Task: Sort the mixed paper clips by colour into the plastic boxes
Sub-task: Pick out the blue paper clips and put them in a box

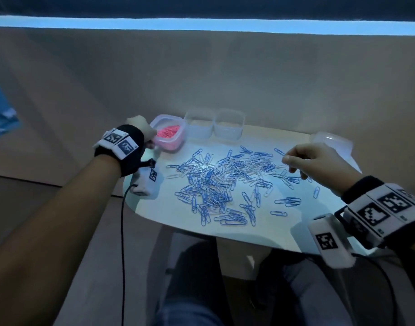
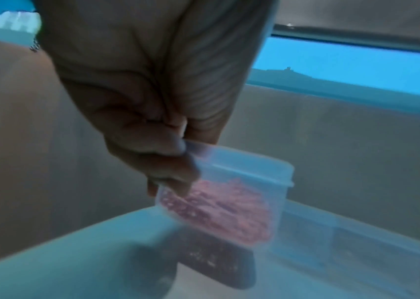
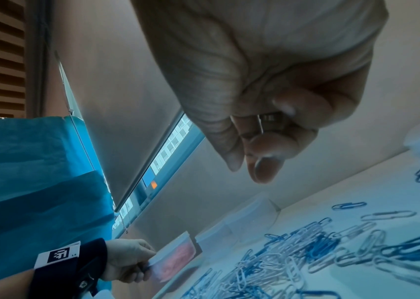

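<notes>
The left hand (image 1: 140, 130) pinches the rim of the box of pink clips (image 1: 169, 134) at the back left corner of the small table (image 1: 154, 208), tipping it up; it is light, thin plastic and could spill. Two clear boxes (image 1: 214, 124) stand just beside it. The blue and white paper clips (image 1: 225, 182) lie in the middle; they are tiny, light, stiff wire that tangles, best pinched one by one. The right hand (image 1: 312, 161) hovers over them, fingers curled; I cannot tell if it holds a clip

Dim bluish room, bright pool of glare on the table (image 1: 154, 208), left-wrist view motion-blurred.
</notes>
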